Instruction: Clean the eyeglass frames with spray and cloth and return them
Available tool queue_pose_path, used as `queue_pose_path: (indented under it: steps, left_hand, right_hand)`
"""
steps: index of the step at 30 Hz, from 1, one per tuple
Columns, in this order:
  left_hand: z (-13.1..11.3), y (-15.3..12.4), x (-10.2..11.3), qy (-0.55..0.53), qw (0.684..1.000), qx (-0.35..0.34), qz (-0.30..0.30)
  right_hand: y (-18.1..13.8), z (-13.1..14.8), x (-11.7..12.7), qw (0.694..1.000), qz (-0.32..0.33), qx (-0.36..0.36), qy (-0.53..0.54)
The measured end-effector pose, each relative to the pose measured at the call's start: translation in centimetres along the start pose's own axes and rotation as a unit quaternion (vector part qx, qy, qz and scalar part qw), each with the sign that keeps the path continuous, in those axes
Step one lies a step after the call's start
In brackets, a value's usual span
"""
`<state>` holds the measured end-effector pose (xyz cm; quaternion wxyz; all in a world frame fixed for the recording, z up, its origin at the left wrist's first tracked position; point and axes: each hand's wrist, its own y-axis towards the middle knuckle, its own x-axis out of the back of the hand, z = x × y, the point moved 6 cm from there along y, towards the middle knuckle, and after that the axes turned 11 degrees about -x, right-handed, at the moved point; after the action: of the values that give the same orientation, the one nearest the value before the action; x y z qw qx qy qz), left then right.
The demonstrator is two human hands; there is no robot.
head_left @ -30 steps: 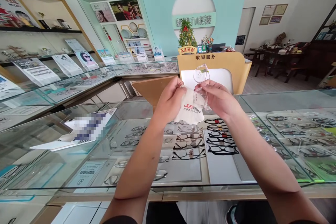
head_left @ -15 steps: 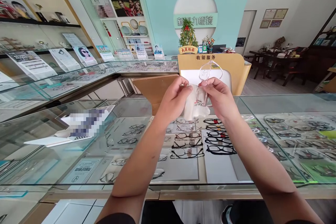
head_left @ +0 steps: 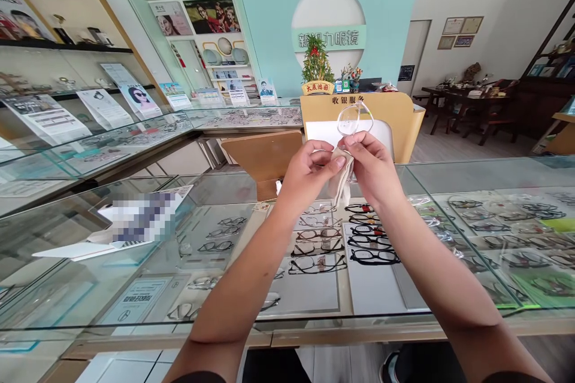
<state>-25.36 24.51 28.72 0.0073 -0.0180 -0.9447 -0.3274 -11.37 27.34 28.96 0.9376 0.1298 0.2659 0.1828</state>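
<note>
Above the glass counter, my right hand (head_left: 372,166) pinches a pair of clear-framed eyeglasses (head_left: 354,121) near the bridge. One lens rim stands up above the fingers; the lower part is mostly hidden behind the cloth and hand. My left hand (head_left: 312,169) is closed on a whitish cleaning cloth (head_left: 340,182), thumb and fingers folding it against the lower lens. The cloth hangs down in folds between the two hands. Both hands nearly meet at the glasses.
Under the hands is a glass display counter (head_left: 296,320) with rows of eyeglasses (head_left: 318,249) inside. An open cardboard box (head_left: 265,158) stands behind my left hand. On the left lies a white folded leaflet (head_left: 94,245). Farther back is a yellow cashier desk (head_left: 406,119).
My left hand has moved right, against the glasses, and the cloth is now bunched around the lower lens instead of spread beside it. The view has shifted slightly.
</note>
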Motion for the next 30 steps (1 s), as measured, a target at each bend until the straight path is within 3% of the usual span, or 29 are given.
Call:
queue_pose_path:
  steps: [5,11,15,22,30]
  left_hand:
    - [0.0,-0.4,-0.4,0.038,0.997,0.031,0.062]
    - [0.6,-0.2,-1.2,-0.103,0.989,0.032,0.098]
    - [1.1,-0.3,-1.4,-0.140,0.986,0.030,0.090]
    - [0.6,-0.9,-1.5,-0.005,0.996,0.014,0.092]
    - [0.0,-1.0,-2.0,-0.005,0.994,-0.051,0.095]
  right_hand:
    - [0.0,0.2,-0.1,1.000,0.010,-0.001,-0.001]
    - [0.1,0.0,-0.4,0.999,0.036,-0.012,0.027]
    - [0.0,0.3,-0.5,0.999,0.043,0.003,0.010]
    - [0.2,0.1,-0.3,0.999,0.034,-0.003,0.009]
    - [0.1,0.0,-0.5,0.999,0.053,-0.006,0.010]
